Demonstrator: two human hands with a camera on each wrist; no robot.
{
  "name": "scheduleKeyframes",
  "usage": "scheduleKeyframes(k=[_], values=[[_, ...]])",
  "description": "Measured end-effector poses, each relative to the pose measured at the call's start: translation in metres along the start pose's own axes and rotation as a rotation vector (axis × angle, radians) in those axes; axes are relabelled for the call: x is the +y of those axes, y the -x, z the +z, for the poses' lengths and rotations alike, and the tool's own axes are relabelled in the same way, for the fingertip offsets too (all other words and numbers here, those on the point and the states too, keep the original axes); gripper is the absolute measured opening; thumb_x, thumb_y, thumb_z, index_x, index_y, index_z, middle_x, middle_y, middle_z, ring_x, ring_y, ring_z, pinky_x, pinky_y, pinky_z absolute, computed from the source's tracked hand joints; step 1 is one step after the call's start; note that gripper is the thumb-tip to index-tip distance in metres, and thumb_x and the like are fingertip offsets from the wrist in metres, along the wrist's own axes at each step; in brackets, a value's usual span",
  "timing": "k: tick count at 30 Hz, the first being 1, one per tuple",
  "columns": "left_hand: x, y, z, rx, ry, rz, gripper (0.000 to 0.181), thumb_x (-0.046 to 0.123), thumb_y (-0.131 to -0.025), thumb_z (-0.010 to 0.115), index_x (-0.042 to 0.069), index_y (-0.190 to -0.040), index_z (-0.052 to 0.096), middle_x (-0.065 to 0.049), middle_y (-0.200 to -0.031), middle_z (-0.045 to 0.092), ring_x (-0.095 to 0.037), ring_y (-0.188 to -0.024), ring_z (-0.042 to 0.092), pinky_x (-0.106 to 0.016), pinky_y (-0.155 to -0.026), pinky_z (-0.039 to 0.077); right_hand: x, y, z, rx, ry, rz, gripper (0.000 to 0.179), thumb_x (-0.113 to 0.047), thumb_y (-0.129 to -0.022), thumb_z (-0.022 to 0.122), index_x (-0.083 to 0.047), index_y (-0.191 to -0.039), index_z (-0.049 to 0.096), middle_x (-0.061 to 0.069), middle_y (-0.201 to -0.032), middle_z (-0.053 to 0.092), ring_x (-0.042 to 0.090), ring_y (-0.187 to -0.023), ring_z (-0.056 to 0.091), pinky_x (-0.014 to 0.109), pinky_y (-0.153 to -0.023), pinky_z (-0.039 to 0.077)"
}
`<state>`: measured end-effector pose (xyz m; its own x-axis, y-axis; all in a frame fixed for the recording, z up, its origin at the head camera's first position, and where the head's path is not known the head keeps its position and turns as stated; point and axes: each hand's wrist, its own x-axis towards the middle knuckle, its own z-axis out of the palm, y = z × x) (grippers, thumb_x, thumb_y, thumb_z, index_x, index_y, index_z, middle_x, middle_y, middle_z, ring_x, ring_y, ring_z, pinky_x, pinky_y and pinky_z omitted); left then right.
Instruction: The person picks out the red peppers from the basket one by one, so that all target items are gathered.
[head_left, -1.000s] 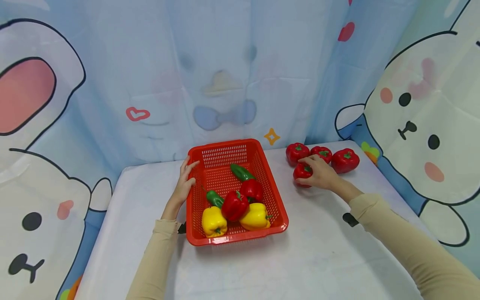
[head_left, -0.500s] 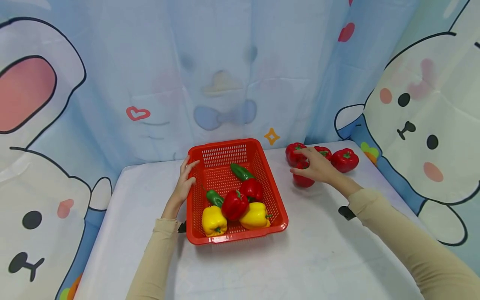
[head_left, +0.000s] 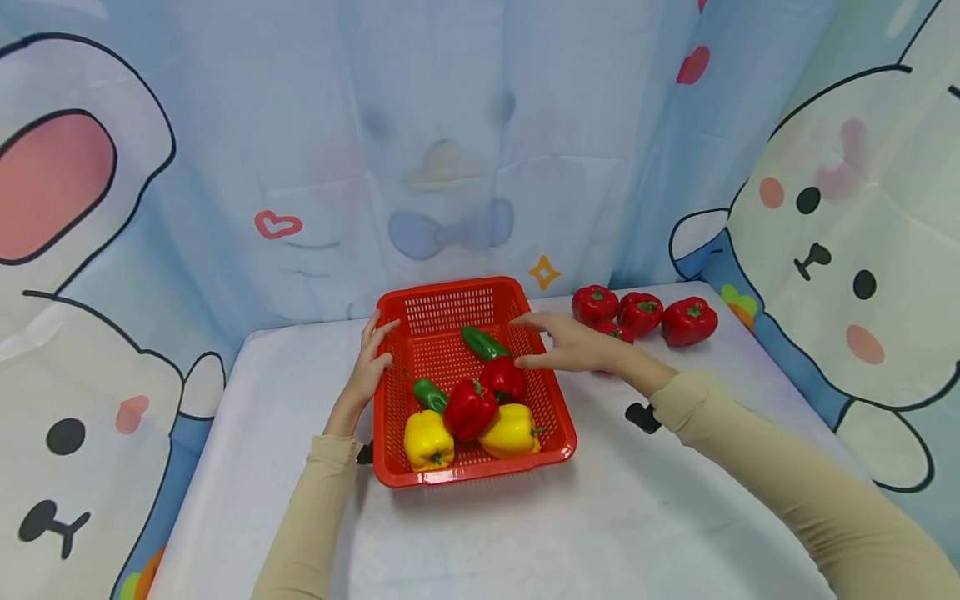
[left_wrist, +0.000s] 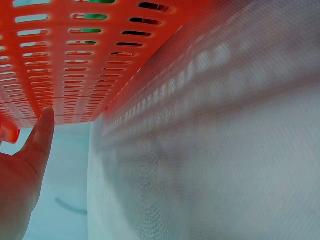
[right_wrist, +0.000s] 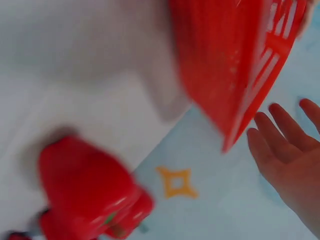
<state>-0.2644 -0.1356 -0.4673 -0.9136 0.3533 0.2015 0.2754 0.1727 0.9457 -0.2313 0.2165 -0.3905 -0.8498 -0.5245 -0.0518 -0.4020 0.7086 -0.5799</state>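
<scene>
Half-hiding one red pepper (head_left: pixel 613 330): right wrist (head_left: pixel 624 358).

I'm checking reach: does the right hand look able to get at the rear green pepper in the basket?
Probably yes: the right hand looks empty above the basket's rim, and the rear green pepper lies mostly uncovered, a red pepper beside it.

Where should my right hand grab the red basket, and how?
I'd bring the right hand in from the right, round the red basket's right rim, perhaps towards the near end. The flaring walls leave an edge to hook, most peppers lie there, and the left hand grips the left side.
</scene>
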Motion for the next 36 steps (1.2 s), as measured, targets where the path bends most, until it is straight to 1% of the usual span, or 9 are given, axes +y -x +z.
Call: scheduleKeyframes(k=[4, 7, 10, 13, 15, 23, 29, 32, 36], values=[[0.0, 0.0, 0.0, 0.003, -0.01, 0.006, 0.063, -0.01, -0.084, 0.035, -0.008, -0.146, 0.036, -0.021, -0.162, -0.006, -0.041, -0.146, 0.003, -0.045, -0.099, 0.025, -0.022, -0.01, 0.017, -0.13, 0.06, -0.026, 0.071, -0.045, -0.086, 0.071, -0.01, -0.143, 0.049, 0.012, -0.141, 0.053, 0.03, -0.128, 0.048, 0.052, -0.101, 0.043], [0.0, 0.0, 0.001, 0.002, -0.009, 0.008, 0.063, -0.01, -0.084, 0.035, -0.009, -0.146, 0.036, -0.022, -0.162, -0.006, -0.043, -0.146, 0.001, -0.047, -0.101, 0.024, -0.033, -0.016, 0.031, -0.212, 0.069, -0.031, 0.071, -0.044, -0.086, 0.071, -0.009, -0.144, 0.048, 0.012, -0.139, 0.055, 0.03, -0.125, 0.05, 0.05, -0.1, 0.044], [0.0, 0.0, 0.001, -0.002, -0.007, 0.004, 0.063, -0.009, -0.084, 0.035, -0.008, -0.147, 0.035, -0.021, -0.162, -0.007, -0.043, -0.146, 0.0, -0.047, -0.101, 0.024, -0.04, -0.021, 0.043, -0.264, 0.079, -0.025, 0.071, -0.041, -0.085, 0.073, -0.01, -0.143, 0.048, 0.008, -0.133, 0.059, 0.026, -0.12, 0.053, 0.045, -0.096, 0.047], [-0.001, 0.0, 0.001, -0.005, -0.004, 0.005, 0.063, -0.01, -0.084, 0.035, -0.009, -0.147, 0.034, -0.021, -0.162, -0.007, -0.043, -0.146, 0.0, -0.046, -0.099, 0.025, -0.043, -0.024, 0.051, -0.283, 0.094, -0.029, 0.067, -0.038, -0.084, 0.076, -0.013, -0.14, 0.051, 0.002, -0.126, 0.063, 0.02, -0.113, 0.056, 0.039, -0.091, 0.05], [-0.002, -0.001, 0.001, -0.004, 0.0, 0.01, 0.062, -0.01, -0.084, 0.035, -0.01, -0.147, 0.034, -0.021, -0.162, -0.007, -0.043, -0.146, 0.001, -0.046, -0.099, 0.024, -0.045, -0.026, 0.055, -0.28, 0.106, -0.034, 0.064, -0.037, -0.083, 0.077, -0.014, -0.138, 0.053, 0.0, -0.123, 0.063, 0.018, -0.11, 0.057, 0.036, -0.089, 0.051], [-0.003, -0.001, -0.001, -0.001, 0.027, 0.013, 0.062, -0.01, -0.084, 0.035, -0.011, -0.146, 0.034, -0.02, -0.162, -0.008, -0.041, -0.146, 0.002, -0.045, -0.101, 0.027, -0.045, -0.03, 0.062, -0.223, 0.124, -0.052, 0.064, -0.037, -0.08, 0.08, -0.013, -0.134, 0.056, 0.002, -0.122, 0.063, 0.019, -0.11, 0.057, 0.037, -0.088, 0.052], [-0.002, 0.0, 0.0, 0.005, 0.024, 0.019, 0.062, -0.011, -0.084, 0.034, -0.012, -0.145, 0.035, -0.021, -0.162, -0.007, -0.044, -0.146, -0.001, -0.054, -0.104, 0.023, -0.043, -0.028, 0.063, -0.168, 0.124, -0.115, 0.064, -0.037, -0.076, 0.083, -0.013, -0.13, 0.058, 0.001, -0.122, 0.062, 0.018, -0.111, 0.055, 0.035, -0.086, 0.052], [-0.002, 0.0, 0.0, 0.006, 0.024, 0.017, 0.062, -0.011, -0.084, 0.034, -0.011, -0.146, 0.035, -0.021, -0.162, -0.007, -0.044, -0.146, 0.0, -0.053, -0.104, 0.024, -0.043, -0.027, 0.063, -0.139, 0.129, -0.157, 0.062, -0.038, -0.074, 0.084, -0.014, -0.126, 0.059, 0.0, -0.12, 0.061, 0.017, -0.108, 0.054, 0.034, -0.085, 0.052], [-0.002, 0.0, 0.0, 0.01, 0.022, 0.018, 0.061, -0.012, -0.084, 0.034, -0.011, -0.145, 0.035, -0.021, -0.162, -0.007, -0.044, -0.146, 0.001, -0.051, -0.103, 0.024, -0.043, -0.026, 0.059, -0.103, 0.125, -0.181, 0.06, -0.038, -0.073, 0.084, -0.015, -0.124, 0.06, 0.0, -0.115, 0.059, 0.015, -0.104, 0.054, 0.031, -0.083, 0.052]])
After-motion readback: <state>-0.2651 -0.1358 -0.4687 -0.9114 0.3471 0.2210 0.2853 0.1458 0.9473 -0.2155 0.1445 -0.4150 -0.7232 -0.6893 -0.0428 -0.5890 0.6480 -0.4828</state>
